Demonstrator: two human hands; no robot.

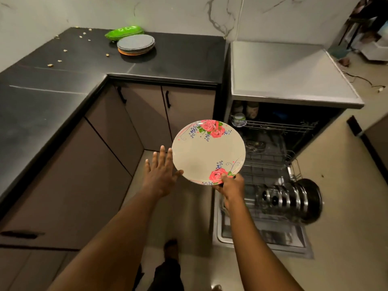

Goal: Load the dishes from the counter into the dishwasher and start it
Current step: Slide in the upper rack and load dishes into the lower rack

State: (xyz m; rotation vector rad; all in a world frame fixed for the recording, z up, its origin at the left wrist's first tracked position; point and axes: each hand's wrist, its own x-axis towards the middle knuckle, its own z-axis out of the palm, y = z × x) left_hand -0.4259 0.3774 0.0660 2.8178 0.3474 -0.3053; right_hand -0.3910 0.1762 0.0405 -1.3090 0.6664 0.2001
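Dim warm indoor light, green plates [124,32] glaring at upper left, edges bowed by wide-angle, overall soft blur.

- Dishwasher [283,70]: grey metal top, brushed and matt.
- Steel dishes [289,198] in its lower rack [270,162]: polished, mirror-bright metal.
- Plate [207,152] in front of it: smooth, glossy (plastic or ceramic, hard to say).
- Counter [63,85] left of it: dark, stone-like, faint sheen.

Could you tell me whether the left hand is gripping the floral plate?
No, the left hand lies open beside the floral plate; only the right hand pinches its rim.
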